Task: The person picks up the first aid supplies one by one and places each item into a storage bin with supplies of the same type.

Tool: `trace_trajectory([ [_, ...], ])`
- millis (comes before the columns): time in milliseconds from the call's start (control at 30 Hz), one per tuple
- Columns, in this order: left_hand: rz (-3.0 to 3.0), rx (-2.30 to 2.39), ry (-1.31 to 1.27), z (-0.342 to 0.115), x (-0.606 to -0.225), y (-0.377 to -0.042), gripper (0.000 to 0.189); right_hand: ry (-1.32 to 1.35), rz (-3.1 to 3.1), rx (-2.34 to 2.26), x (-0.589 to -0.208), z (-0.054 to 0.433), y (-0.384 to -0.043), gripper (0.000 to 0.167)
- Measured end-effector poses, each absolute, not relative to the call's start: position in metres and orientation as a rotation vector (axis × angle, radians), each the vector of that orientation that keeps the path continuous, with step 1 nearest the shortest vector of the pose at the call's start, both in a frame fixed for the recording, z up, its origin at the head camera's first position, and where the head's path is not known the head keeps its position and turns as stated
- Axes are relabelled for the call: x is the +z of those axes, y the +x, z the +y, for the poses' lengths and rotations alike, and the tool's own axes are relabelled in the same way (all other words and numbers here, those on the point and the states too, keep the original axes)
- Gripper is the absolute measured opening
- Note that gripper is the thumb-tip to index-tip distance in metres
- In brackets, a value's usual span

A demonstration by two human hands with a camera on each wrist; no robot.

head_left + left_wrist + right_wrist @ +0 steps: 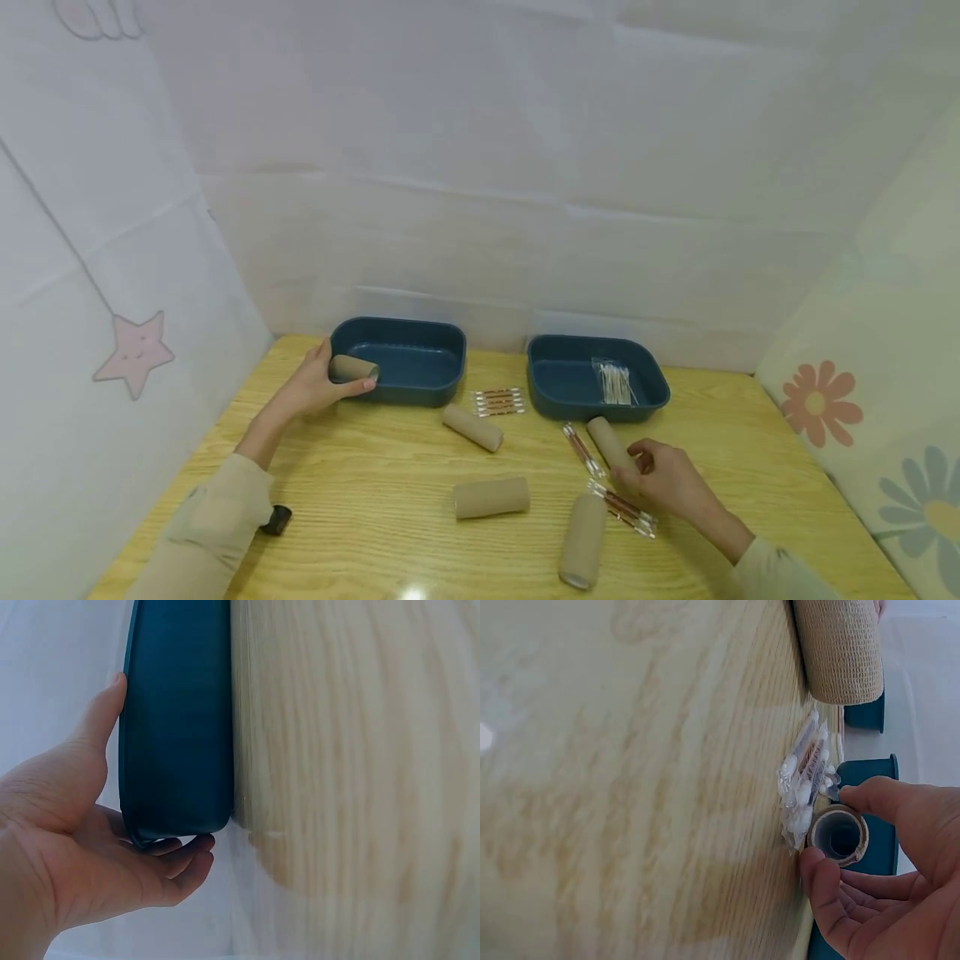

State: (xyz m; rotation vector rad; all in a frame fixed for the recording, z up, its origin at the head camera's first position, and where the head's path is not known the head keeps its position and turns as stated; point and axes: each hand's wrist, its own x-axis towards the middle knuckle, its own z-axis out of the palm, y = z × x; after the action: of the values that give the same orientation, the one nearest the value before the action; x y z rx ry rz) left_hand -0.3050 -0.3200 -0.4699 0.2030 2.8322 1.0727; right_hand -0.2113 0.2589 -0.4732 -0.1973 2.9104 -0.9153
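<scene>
My left hand [318,383] holds the rounded left end of a blue tray [438,396]; in the left wrist view its thumb lies along the rim and its fingers curl round the end. Inside that tray, by the thumb, lies a tan bandage roll [352,368]. My right hand [667,479] pinches the near end of a narrower tan bandage roll [607,440] between thumb and fingers; its hollow core faces the right wrist camera. Close beside this roll are packets of cotton swabs [583,450] with brown shafts, and more swab packets [626,508] just nearer.
A second blue tray [551,411] holds a clear bag of white cotton swabs [617,385]. Between the trays lie swab packets [498,402]. Other bandage rolls [472,427], [491,497], [583,542] lie on the wooden table [360,517]. White fabric screens [480,208] stand around it.
</scene>
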Motion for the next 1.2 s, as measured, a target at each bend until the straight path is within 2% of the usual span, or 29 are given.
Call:
trace_trajectory([
  [533, 2.829, 1.084, 0.193, -0.318, -0.475, -0.302, 0.132, -0.220, 2.977, -0.970, -0.471, 0.268, -0.205, 0.037],
  [1200, 2.739, 1.284, 0.178, -0.318, -0.468, -0.300, 0.132, -0.331, 2.964, -1.018, -0.438, 0.250, -0.202, 0.035],
])
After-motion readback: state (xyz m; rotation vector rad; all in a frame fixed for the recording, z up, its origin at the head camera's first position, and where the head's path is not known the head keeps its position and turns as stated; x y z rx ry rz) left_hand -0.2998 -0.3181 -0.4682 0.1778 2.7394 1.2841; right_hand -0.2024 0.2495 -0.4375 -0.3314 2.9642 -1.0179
